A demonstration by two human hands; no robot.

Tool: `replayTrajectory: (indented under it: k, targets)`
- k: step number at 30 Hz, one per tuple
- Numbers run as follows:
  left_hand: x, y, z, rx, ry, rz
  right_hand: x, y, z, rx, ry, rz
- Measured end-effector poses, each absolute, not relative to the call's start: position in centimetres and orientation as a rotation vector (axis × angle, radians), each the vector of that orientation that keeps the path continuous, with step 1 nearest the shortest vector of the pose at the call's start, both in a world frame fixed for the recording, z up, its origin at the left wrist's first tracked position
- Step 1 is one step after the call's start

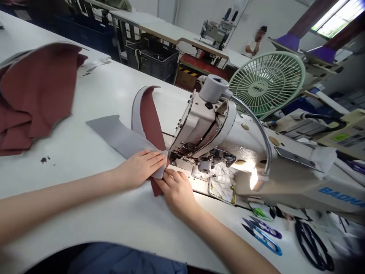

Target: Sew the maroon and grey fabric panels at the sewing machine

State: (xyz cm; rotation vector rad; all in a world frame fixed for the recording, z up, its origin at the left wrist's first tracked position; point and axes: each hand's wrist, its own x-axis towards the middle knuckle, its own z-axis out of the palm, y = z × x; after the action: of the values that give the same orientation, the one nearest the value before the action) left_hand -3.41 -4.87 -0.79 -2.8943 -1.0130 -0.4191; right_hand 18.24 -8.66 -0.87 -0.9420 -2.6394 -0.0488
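A strip of fabric, grey on one face (114,133) and maroon on the other, lies across the white table beside the sewing machine (199,125). A curved fabric strip (152,114) with a maroon face and grey edge loops behind it and runs under the grey end. My left hand (142,167) rests flat on the grey strip, fingers stretched out; its thumb is hidden. At the strip's right end, my right hand (178,190) has bent fingers closed on the fabric's edge, close to the needle area. Its thumb is not visible.
A pile of maroon fabric pieces (40,91) lies at the left. Right of the needle area are a tray of white scraps (224,190), a lit lamp (255,180) and thread snippers (265,238). Behind stand a green fan (265,85), a dark crate (154,57) and a person (253,45).
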Motion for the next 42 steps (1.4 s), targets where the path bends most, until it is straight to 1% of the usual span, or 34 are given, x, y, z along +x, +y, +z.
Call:
replayTrajectory:
  k: [4, 7, 10, 12, 15, 19, 23, 33, 42]
  targets:
    - [-2.8, -7.1, 0.4, -3.116, -1.087, -0.429, 18.7, -9.2, -0.7, -0.847, -2.705, -0.154]
    - [-2.1, -6.7, 1.1, -3.18, -1.188, -0.537, 19.0, -9.4, -0.9, -0.845, -2.692, -0.105]
    - [-1.7, -5.6, 1.0, -3.173, -1.254, -0.617, 19.1, -9.6, -1.1, -0.89, -2.667, -0.058]
    - [-1.9, -5.1, 0.3, -3.182, -1.204, -0.653, 19.2, -9.7, -1.1, -0.899, -2.66, -0.063]
    - [-2.7, -4.7, -0.9, -3.214, -0.998, -0.699, 19.1, -9.9, -1.2, -0.862, -2.68, -0.08]
    - [-3.5, -4.3, -1.4, -3.23, -0.874, -0.637, 19.0, -10.1, -1.3, -0.841, -2.73, -0.067]
    - [-3.6, -3.9, -1.0, -3.238, -0.873, -0.574, 19.1, -10.2, -1.5, -0.856, -2.741, -0.006]
    - [-3.7, -3.6, -0.7, -3.31, -0.882, -0.596, 19.1, -10.4, -1.5, -0.884, -2.711, -0.132]
    - [-3.3, -3.9, -0.2, -3.256, -0.914, -0.485, 19.2, -10.3, -1.4, -0.898, -2.749, -0.068]
